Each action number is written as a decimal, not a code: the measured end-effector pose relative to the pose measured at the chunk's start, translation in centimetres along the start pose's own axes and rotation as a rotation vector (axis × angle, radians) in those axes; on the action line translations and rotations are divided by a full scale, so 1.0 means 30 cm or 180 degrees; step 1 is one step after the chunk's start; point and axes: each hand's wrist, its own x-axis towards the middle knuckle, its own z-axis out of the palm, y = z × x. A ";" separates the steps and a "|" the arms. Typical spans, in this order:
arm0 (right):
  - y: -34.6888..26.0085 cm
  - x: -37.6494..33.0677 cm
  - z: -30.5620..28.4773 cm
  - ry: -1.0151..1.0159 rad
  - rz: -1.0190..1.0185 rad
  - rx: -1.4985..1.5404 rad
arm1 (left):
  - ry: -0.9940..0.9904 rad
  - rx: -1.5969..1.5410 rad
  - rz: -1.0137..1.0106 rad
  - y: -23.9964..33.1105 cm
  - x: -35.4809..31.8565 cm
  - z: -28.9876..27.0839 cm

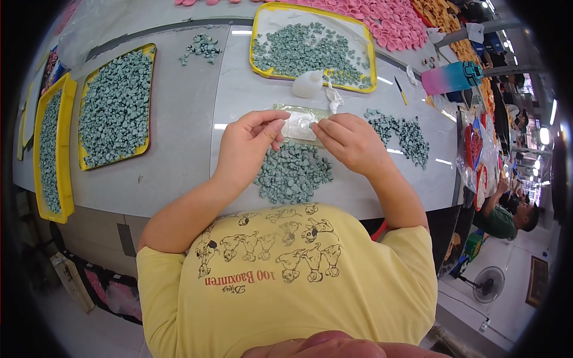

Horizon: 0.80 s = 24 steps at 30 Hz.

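**Both hands pinch a clear packet over the teal pile**

Your left hand (248,142) and right hand (352,142) meet over a small clear plastic packet (300,126), each with fingers curled and fingertips pressed onto an end of it; the packet lies flat on the grey table (179,125) between your two hands. Just below your hands, toward your body, sits a loose pile of small teal pieces (292,174), partly under your wrists. To the right of your right hand lies a second, thinner scatter of teal pieces (401,132). Just beyond the packet stands a white squeeze bottle (308,83), tipped on its side, with a crumpled white scrap beside it. Farther out is a yellow tray (260,42) half full of teal pieces. Well left of your left hand, two more yellow trays (149,89) are packed with them. Past your right hand stands a pink-to-blue bottle (450,77).
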 end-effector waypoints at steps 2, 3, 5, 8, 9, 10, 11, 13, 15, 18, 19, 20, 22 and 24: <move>0.000 0.003 0.000 -0.0035 -0.0079 -0.0052 | 0.0188 -0.0209 0.0069 0.013 -0.005 0.024; 0.000 0.002 0.002 -0.0090 -0.0112 -0.0023 | 0.0370 -0.0414 0.0137 0.019 -0.008 0.032; -0.005 0.009 0.001 -0.0161 -0.0128 -0.0009 | 0.0304 -0.0434 0.0101 0.029 -0.009 0.021; -0.007 0.019 0.000 -0.0165 -0.0150 0.0000 | 0.0199 -0.0373 -0.0010 0.043 -0.014 0.006; -0.008 0.021 0.001 -0.0165 -0.0150 -0.0017 | 0.0143 -0.0295 -0.0089 0.045 -0.016 0.001; -0.009 0.022 0.001 -0.0165 -0.0150 -0.0036 | 0.0148 -0.0298 -0.0086 0.044 -0.016 -0.002; -0.011 0.021 0.000 -0.0165 -0.0155 -0.0036 | 0.0131 -0.0266 -0.0094 0.039 -0.016 -0.006; -0.015 0.019 -0.001 -0.0170 -0.0156 0.0017 | 0.0115 -0.0236 -0.0101 0.034 -0.018 -0.008; -0.019 0.021 -0.004 -0.0179 -0.0133 0.0049 | 0.0076 -0.0108 0.0092 0.032 -0.024 -0.007; -0.021 0.023 -0.009 -0.0109 -0.0085 0.0117 | 0.0085 -0.0149 0.0040 0.035 -0.026 -0.001; -0.021 0.024 -0.011 -0.0024 -0.0068 0.0156 | 0.0085 -0.0147 0.0041 0.035 -0.026 0.001; -0.024 0.022 -0.003 -0.0022 -0.0068 0.0157 | 0.0046 -0.0211 -0.0010 0.033 -0.026 0.002; -0.037 0.017 0.022 0.0538 0.0711 0.1004 | 0.0005 -0.0276 -0.0062 0.033 -0.028 0.009; -0.070 0.021 0.016 0.0657 0.1388 0.1656 | 0.0019 -0.0368 -0.0210 0.034 -0.031 0.019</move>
